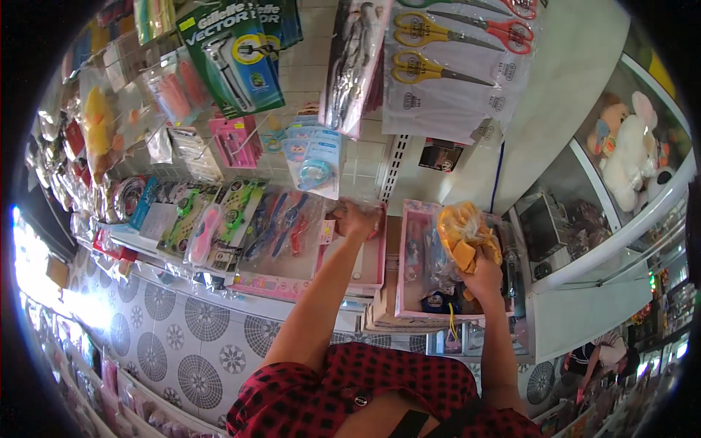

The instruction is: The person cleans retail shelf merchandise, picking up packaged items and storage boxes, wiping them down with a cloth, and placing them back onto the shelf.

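Orange bundle, partly in clear plastic: clamped in right hand over pink box. Left hand: inside pink tray; fingers partly hidden, grip cannot be told. Trayed goods line white shelf. Above: green razor pack, pale lettering; bagged scissors, dark printed marks. Floor: grey, circle-patterned. Right: glass cabinet, plush toys.

A pale, grid-lined wall stands at 12 o'clock, a smooth off-white wall section at 2, and a white-framed glass display cabinet at 3. Grey floor tiles with dark round medallions spread at 7; white light glares between 8 and 9.
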Motion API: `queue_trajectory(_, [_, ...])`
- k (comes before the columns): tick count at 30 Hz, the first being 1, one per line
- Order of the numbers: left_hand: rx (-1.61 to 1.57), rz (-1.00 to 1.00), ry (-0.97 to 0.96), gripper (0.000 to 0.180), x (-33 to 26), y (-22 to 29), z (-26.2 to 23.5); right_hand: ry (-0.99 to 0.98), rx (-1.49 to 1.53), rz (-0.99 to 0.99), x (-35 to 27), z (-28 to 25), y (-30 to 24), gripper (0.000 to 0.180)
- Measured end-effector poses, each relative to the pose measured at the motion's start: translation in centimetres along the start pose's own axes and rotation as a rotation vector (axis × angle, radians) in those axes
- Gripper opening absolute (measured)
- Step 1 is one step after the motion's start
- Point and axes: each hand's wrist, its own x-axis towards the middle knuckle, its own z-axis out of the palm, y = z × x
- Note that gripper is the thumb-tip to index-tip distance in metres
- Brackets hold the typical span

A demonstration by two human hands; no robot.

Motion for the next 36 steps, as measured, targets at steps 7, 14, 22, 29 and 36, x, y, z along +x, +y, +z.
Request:
queue_trajectory(7, [-0.437,-0.042,0.0,0.047,3.7,-1.3,1.7,0.081,-0.034,-0.036,0.1,0.5,0.7,0.059])
queue_trajectory(14, [-1.382,-0.084,-0.14,0.012,-0.1,0.8,-2.5,0.116,-0.014,-0.056,0.0,0.2,0.6,0.061])
queue_trajectory(22, [-1.347,-0.168,-0.301,0.013,0.9,-2.6,-5.1,0.133,-0.035,-0.09,0.0,1.0,0.3,0.059])
queue_trajectory(29, [-1.645,-0.247,-0.472,0.021,0.2,-3.2,-5.2,0.06,-0.006,-0.069,0.0,0.2,-0.2,0.054])
queue_trajectory(36, [-0.742,0.154,0.119,0.044,0.3,-3.2,-4.1,0.171,-0.006,-0.168,-0.2,0.7,-0.2,0.053])
